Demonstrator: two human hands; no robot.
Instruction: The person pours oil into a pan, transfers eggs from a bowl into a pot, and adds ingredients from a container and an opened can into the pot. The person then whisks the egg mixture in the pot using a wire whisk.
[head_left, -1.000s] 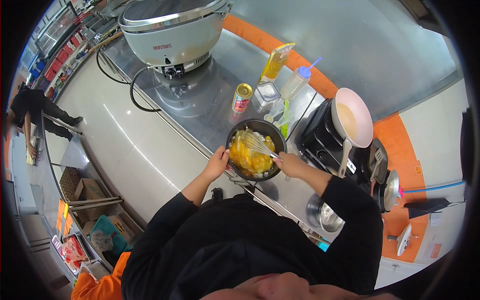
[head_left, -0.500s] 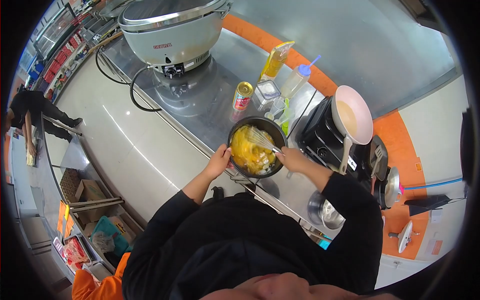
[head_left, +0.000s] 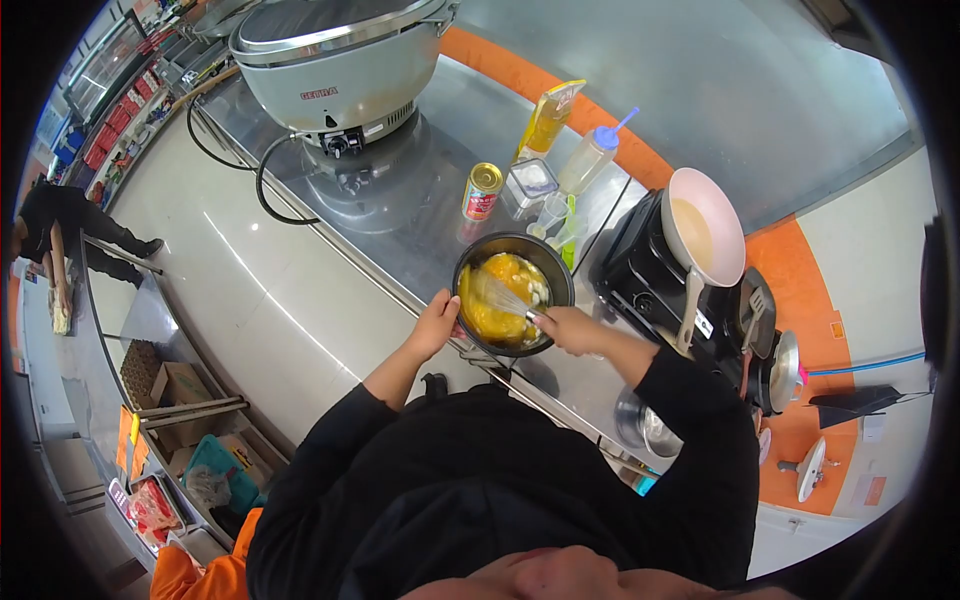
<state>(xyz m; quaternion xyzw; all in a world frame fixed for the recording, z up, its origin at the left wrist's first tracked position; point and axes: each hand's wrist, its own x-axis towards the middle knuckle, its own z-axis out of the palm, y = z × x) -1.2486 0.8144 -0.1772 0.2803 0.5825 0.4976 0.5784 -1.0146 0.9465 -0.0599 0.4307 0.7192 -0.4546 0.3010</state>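
Observation:
My left hand (head_left: pixel 436 325) grips the left rim of a dark round pot (head_left: pixel 566 283) near the counter's front edge. Inside it lies a yellow egg mixture (head_left: pixel 482 318) with paler, whitish patches on the right. My right hand (head_left: pixel 574 331) is closed round the handle of a wire whisk (head_left: pixel 508 299), whose wires dip into the mixture and look blurred. Behind the pot stand a gold-topped can (head_left: pixel 482 192), a square clear container of white powder (head_left: pixel 532 185), small measuring cups (head_left: pixel 552 212) and a green-handled utensil (head_left: pixel 570 235).
A large rice cooker (head_left: pixel 340 90) stands at the back left. A yellow pouch (head_left: pixel 548 122) and a blue-capped squeeze bottle (head_left: pixel 590 160) are near the wall. To the right, a pink frying pan (head_left: pixel 728 235) sits on a black stove (head_left: pixel 632 265). A metal bowl (head_left: pixel 655 432) is near my right forearm.
My right hand and the whisk have moved left and slightly down within the pot, and the mixture has shifted. My left hand stays on the rim.

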